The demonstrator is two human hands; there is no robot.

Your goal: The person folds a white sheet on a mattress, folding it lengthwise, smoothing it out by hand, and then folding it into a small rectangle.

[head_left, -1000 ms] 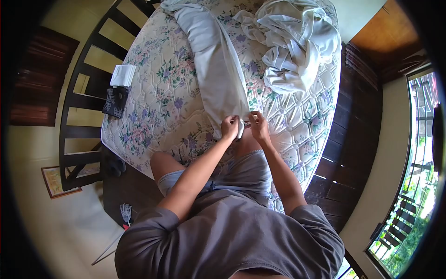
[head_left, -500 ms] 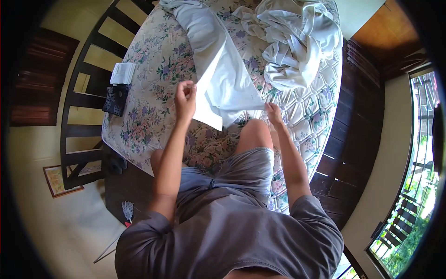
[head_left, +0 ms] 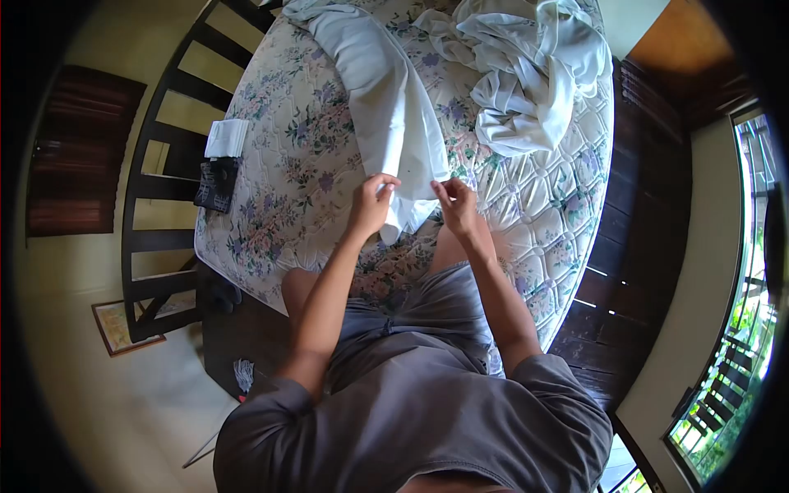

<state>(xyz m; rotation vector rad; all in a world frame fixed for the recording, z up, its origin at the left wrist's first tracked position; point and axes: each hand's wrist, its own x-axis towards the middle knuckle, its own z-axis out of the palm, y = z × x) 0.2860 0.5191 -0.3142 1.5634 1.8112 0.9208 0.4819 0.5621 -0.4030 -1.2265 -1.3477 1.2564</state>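
A long white cloth (head_left: pixel 370 90) lies down the middle of the floral mattress (head_left: pixel 288 181), its near end lifted in front of my knees. My left hand (head_left: pixel 371 204) pinches the left edge of that end between thumb and fingers. On the other side, my right hand (head_left: pixel 456 201) is closed on the right corner of the same cloth. The two hands are a short way apart, with folds of cloth hanging between them.
A crumpled white sheet (head_left: pixel 526 90) lies at the mattress's far right. Folded white cloth (head_left: pixel 226 138) and a black patterned item (head_left: pixel 217 184) sit at its left edge, beside the dark slatted frame (head_left: pixel 164 189). A barred window (head_left: pixel 740 329) is at right.
Half a second ago my hands were wide apart with the cloth end spread. They have come closer together, and the cloth between them has narrowed into folds. The view has shifted slightly.
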